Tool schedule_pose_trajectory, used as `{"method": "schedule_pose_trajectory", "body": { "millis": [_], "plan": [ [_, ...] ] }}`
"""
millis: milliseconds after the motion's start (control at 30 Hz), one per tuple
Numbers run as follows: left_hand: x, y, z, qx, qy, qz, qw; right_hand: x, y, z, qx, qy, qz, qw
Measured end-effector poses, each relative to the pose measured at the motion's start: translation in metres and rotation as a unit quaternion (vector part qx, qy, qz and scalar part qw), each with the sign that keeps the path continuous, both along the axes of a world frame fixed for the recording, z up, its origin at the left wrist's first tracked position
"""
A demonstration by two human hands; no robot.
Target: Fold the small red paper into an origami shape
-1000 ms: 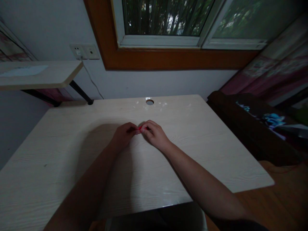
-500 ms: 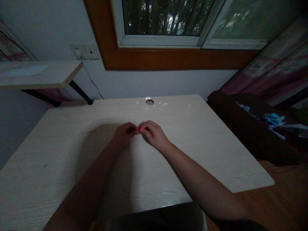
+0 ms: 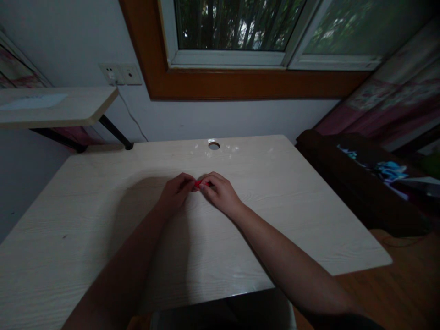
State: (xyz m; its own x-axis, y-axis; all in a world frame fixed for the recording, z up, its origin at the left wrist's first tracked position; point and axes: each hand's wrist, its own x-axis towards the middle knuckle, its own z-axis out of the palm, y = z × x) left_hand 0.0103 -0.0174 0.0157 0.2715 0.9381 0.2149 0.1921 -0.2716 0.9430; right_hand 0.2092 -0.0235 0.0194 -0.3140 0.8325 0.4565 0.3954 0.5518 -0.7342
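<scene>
A small red object (image 3: 198,184) shows between my two hands over the middle of the desk (image 3: 275,183); its kind is too small to make out. My left hand (image 3: 176,192) pinches its left end between thumb and fingertips. From the other side, my right hand (image 3: 220,190) is closed on its right end, and a bit of red shows between the fingers. Both hands are low, at the desk's surface, with fingertips a short gap apart. Most of the red object is hidden by the fingers.
A round cable hole (image 3: 213,145) lies near the desk's back edge. At the left back stands a raised shelf (image 3: 99,103) on black legs, with a wall socket (image 3: 120,74) above. Right of the desk is dark brown furniture (image 3: 330,169) with blue-patterned cloth (image 3: 392,170) on it.
My left hand has shifted slightly left and its fingers have curled in more. A little more of the red object shows between the hands. My right hand has stayed nearly still.
</scene>
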Motion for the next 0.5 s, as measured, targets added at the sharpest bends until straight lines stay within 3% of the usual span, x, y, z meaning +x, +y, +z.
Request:
{"method": "schedule_pose_trajectory", "body": {
  "millis": [367,500],
  "plan": [
    [0.0014,0.0052,-0.0081,-0.012,0.009,0.025,1.0,-0.0007,0.0019,-0.0031,-0.01,0.008,0.007,1.0],
    [0.0017,0.0053,-0.0087,-0.027,-0.007,0.03,0.999,-0.0013,0.0028,-0.0064,-0.037,0.021,-0.019,0.999]
  ]
}}
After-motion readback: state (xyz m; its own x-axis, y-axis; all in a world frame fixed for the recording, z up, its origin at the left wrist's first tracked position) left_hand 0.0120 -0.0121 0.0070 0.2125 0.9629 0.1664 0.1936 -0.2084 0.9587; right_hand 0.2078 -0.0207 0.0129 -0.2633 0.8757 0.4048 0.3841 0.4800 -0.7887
